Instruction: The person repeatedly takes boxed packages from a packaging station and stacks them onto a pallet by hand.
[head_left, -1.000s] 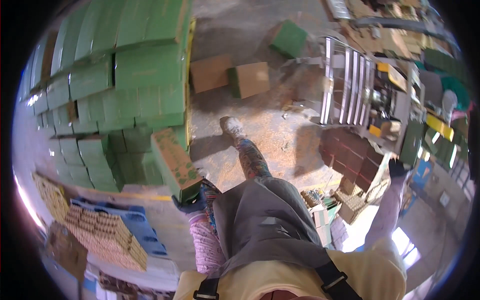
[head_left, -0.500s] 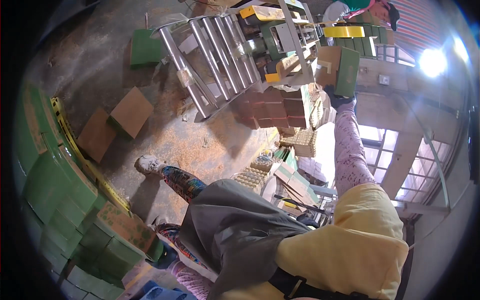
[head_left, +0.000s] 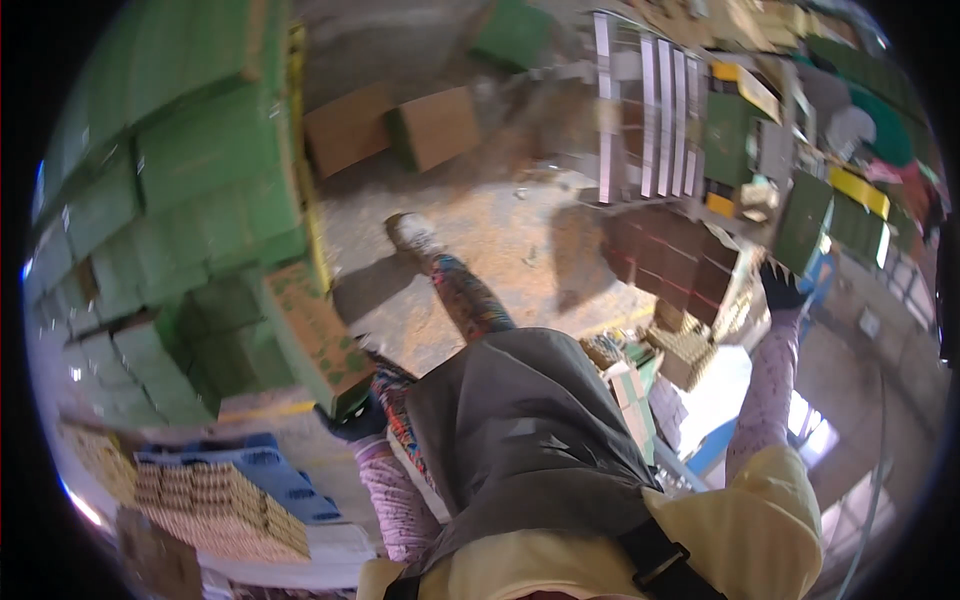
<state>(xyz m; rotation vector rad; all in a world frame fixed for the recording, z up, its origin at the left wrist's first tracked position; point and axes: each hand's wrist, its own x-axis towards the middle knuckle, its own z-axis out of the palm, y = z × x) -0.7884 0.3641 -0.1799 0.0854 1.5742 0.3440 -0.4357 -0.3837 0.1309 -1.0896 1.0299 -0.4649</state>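
My left hand (head_left: pixel 352 420), in a dark glove with bare fingertips, is closed on the near end of a green-and-brown cardboard box (head_left: pixel 318 335) with leaf-like print. That box lies at the edge of a tall stack of green boxes (head_left: pixel 205 170). Far to the right, my right hand (head_left: pixel 784 288) is stretched out in a similar glove. Its fingertips are apart, at the lower end of an upright green box (head_left: pixel 802 222) beside the roller conveyor's end. Whether they touch that box is blurred.
A metal roller conveyor (head_left: pixel 648 115) stands ahead, with brown bundled cartons (head_left: pixel 670 255) below it. Two brown-topped boxes (head_left: pixel 435 128) (head_left: pixel 348 128) lie on the littered floor. Stacked egg trays (head_left: pixel 225 505) stand at lower left. Another person (head_left: pixel 870 130) is beyond the conveyor.
My view has swung, so the scene has shifted to the right. My right hand's fingers now show spread below the green box it was holding. My left hand stays on its box.
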